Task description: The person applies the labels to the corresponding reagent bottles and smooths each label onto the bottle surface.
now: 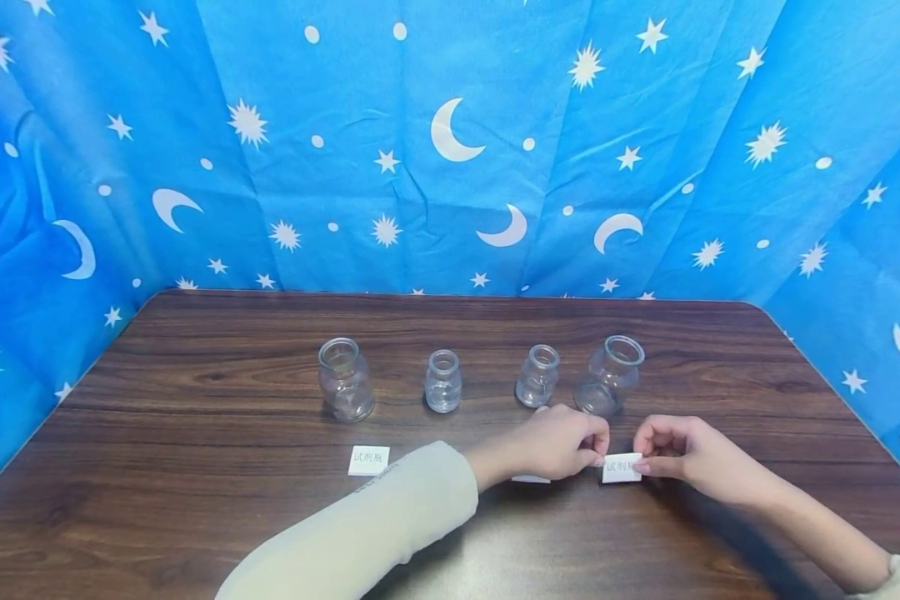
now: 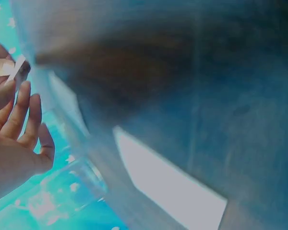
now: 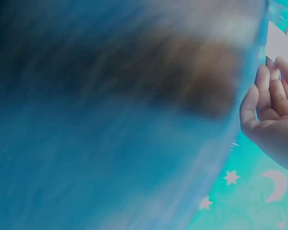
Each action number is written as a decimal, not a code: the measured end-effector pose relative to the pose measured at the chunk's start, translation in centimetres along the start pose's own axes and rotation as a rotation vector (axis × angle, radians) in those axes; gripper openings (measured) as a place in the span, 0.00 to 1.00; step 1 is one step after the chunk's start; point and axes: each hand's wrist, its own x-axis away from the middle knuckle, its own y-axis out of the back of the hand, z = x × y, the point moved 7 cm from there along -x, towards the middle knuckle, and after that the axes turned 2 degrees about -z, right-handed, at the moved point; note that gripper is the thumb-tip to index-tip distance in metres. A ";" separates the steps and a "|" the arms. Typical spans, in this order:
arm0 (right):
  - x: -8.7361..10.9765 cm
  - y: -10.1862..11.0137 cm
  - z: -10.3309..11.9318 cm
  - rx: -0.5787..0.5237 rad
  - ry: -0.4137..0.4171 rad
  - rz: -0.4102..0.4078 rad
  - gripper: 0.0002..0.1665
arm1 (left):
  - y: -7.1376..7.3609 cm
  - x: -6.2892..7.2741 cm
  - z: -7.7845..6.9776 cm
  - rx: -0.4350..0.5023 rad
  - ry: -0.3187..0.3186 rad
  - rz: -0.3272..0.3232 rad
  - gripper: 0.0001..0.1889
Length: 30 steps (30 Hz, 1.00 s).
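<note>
A small white label card (image 1: 621, 468) with dark written characters stands between both hands near the table's right side. The left hand (image 1: 566, 442) pinches its left edge with thumb and fingertips. Thumb and forefinger of the right hand (image 1: 701, 458) grip the opposite edge. From the right wrist, the same white label card (image 3: 278, 43) shows at the right hand's fingertips. Beneath the left hand a second label card (image 1: 531, 479) is mostly hidden. Just behind the hands stand a large clear glass jar (image 1: 607, 379) and a small glass jar (image 1: 537, 379).
Farther left are another large glass jar (image 1: 347, 383) and small glass jar (image 1: 443, 383), in the same row. A third label card (image 1: 368, 461) sits in front of the leftmost jar, beside the left sleeve (image 1: 390, 517). Blue curtains (image 1: 450, 208) surround the dark wooden table (image 1: 195, 467).
</note>
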 end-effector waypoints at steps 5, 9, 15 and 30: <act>0.3 0.6 1.5 -0.023 0.021 -0.022 0.08 | 1.5 0.5 -0.3 0.173 -0.035 0.006 0.04; 0.3 0.9 2.5 0.004 0.038 -0.054 0.10 | 2.5 0.9 -0.3 0.278 -0.034 -0.008 0.04; 0.3 1.3 3.5 -0.001 0.043 -0.087 0.09 | 3.0 1.3 -0.4 0.330 -0.054 -0.021 0.05; 0.4 1.4 3.8 0.008 0.038 -0.121 0.09 | 3.0 1.5 -0.4 0.346 -0.083 -0.030 0.04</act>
